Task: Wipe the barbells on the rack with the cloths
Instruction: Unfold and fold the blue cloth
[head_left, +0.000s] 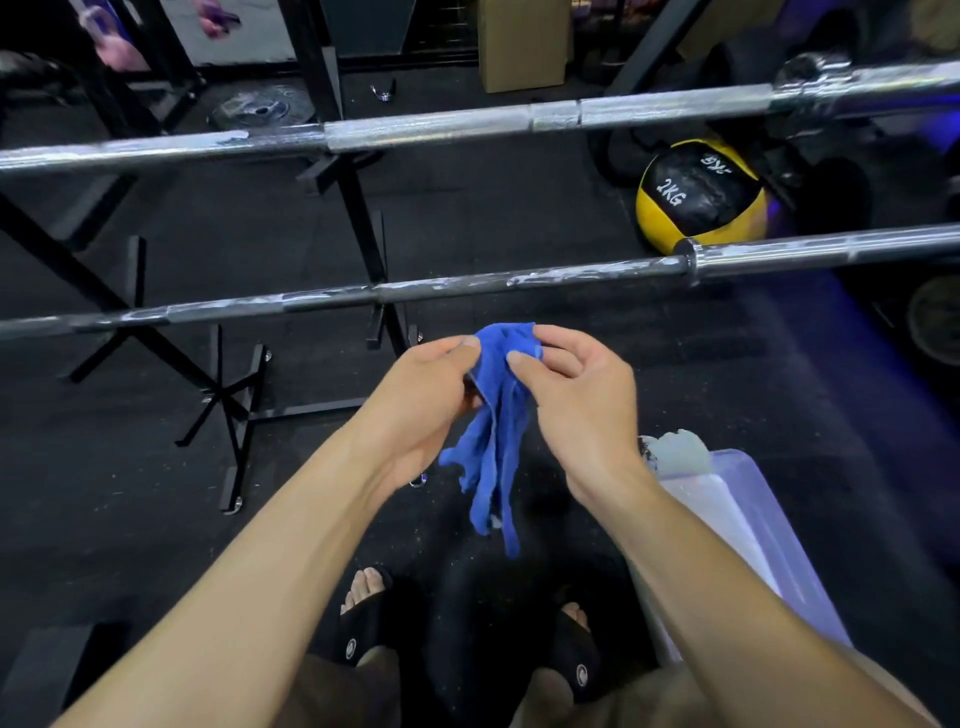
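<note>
A: Blue cloth (496, 415): location and hold status?

B: Held in mid-air between both hands, in front of and below the near barbell (467, 285), not touching it. Upper end is bunched at the fingertips; the remainder hangs down in loose folds above the floor (156, 467).

A: Left hand (426, 400)?

B: Fingers curled, pinching the upper left edge of the cloth between thumb and fingertips.

A: Right hand (576, 400)?

B: Thumb and forefinger pinch the upper right edge of the cloth. Other fingers are loosely bent behind it.

A: Barbell condition?

B: Near barbell runs horizontally across the view, dark shaft with white smears along its middle section, collar toward the right. Far barbell (467, 127) lies parallel above it in the view, bright knurled steel, with a white patch left of centre. Both rest on a black rack (358, 208).

A: Surroundings?

B: Yellow-and-black medicine ball (698, 195), marked 2KG, sits on the floor between the two bars on the right. Translucent plastic bin (748, 530) stands just beside the right forearm, with a pale cloth (675, 452) at its far rim. Two feet in black slides (363, 623) are visible below.
</note>
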